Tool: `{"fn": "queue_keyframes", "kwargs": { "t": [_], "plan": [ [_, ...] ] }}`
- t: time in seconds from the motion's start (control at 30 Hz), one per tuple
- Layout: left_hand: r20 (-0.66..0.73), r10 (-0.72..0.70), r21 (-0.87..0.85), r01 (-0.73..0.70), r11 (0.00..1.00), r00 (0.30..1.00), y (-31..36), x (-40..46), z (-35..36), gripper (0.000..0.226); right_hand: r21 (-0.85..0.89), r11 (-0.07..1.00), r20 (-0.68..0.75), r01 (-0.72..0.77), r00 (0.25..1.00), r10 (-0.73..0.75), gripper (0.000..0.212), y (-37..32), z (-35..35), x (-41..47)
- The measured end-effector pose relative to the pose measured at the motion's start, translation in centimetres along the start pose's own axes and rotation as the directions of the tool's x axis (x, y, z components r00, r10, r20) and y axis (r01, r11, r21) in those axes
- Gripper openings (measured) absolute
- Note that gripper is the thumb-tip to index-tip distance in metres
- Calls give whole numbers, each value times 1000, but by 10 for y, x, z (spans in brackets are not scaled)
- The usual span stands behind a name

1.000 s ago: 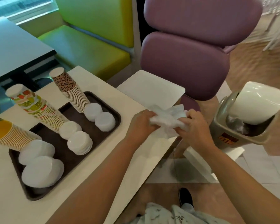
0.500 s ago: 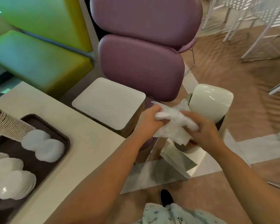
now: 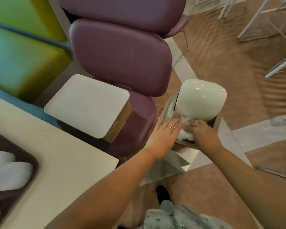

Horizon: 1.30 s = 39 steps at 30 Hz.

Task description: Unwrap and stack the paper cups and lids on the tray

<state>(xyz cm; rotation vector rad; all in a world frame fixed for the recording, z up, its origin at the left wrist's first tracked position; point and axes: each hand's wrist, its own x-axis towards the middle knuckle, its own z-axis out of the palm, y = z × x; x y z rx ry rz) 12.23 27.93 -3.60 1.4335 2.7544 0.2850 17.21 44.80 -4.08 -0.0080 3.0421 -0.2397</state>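
Observation:
The crumpled clear plastic wrapper [image 3: 185, 136] sits in the mouth of a floor bin [image 3: 169, 106], under its white swing lid [image 3: 201, 98]. My left hand [image 3: 164, 133] lies with straight fingers on the bin's near rim, fingertips touching the wrapper. Beside it, my right hand [image 3: 202, 132] curls its fingers over the wrapper and holds it down in the opening. At the lower left edge, the dark brown tray [image 3: 34, 162] carries stacks of white lids [image 3: 11, 177]. No cups are in view.
The cream table [image 3: 64, 162] runs along the left. A white-topped box [image 3: 89, 103] and a purple chair [image 3: 122, 55] stand between the table and the bin. Green benches are at the far left, white chair legs at the upper right.
Both hands have carried the wrapper from above the table's edge down to the right into the bin. My view has swung right, so the cup stacks have left the frame.

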Motion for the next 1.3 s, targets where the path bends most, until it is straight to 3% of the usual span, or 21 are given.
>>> {"fn": "queue_keyframes", "kwargs": {
  "t": [0.13, 0.2, 0.33, 0.43, 0.53, 0.63, 0.73, 0.8, 0.9, 1.0, 1.07, 1.13, 1.2, 1.3],
  "plan": [
    [357, 49, 210, -132, 969, 933, -1, -1, 11, 56, -31, 976, 304, -215, 928, 214, 29, 2, 16, 25],
    [437, 55, 235, -173, 956, 898, 2, 2, 14, 55, -83, 974, 382, -210, 896, 226, 24, 3, 26, 33],
    [395, 79, 258, -193, 947, 915, 3, 4, 28, 55, -111, 970, 495, -214, 835, 241, 27, 8, 47, 53],
    [464, 68, 260, -209, 943, 883, 6, 7, 27, 63, -84, 970, 572, -226, 786, 233, 37, 12, 59, 65],
    [439, 65, 272, -202, 941, 896, 4, 7, 37, 56, -104, 981, 663, -164, 724, 192, 42, 18, 71, 69],
    [437, 45, 271, -179, 946, 898, 2, 5, 43, 63, -98, 986, 741, -135, 651, 163, 44, 15, 67, 69],
    [466, 23, 254, -159, 954, 885, 5, 5, 44, 67, 28, 982, 784, -186, 613, 94, 45, 8, 53, 70],
    [441, 21, 265, -152, 952, 897, 5, 6, 41, 66, 93, 971, 775, -218, 628, 67, 44, 7, 44, 70],
    [414, -4, 262, -115, 958, 910, 10, 8, 31, 62, 27, 986, 787, -167, 612, 82, 39, 13, 36, 68],
    [430, -3, 159, -72, 985, 903, 16, 9, 23, 53, -22, 993, 769, -113, 633, 90, 30, 16, 29, 64],
    [309, 9, 134, -53, 990, 951, 18, 5, 24, 55, -22, 996, 743, -84, 665, 73, 26, 17, 20, 62],
    [272, -21, 59, 5, 998, 962, 18, 3, 18, 63, -12, 998, 726, -55, 686, 46, 28, 13, 6, 59],
    [315, -13, -16, 19, 1000, 949, 15, 1, 3, 55, -27, 997, 720, -67, 691, 67, 27, 7, -9, 58],
    [329, -155, -73, 189, 979, 931, 10, -4, -24, 57, -67, 989, 693, -130, 707, 140, 21, -17, -43, 60]
  ]
}}
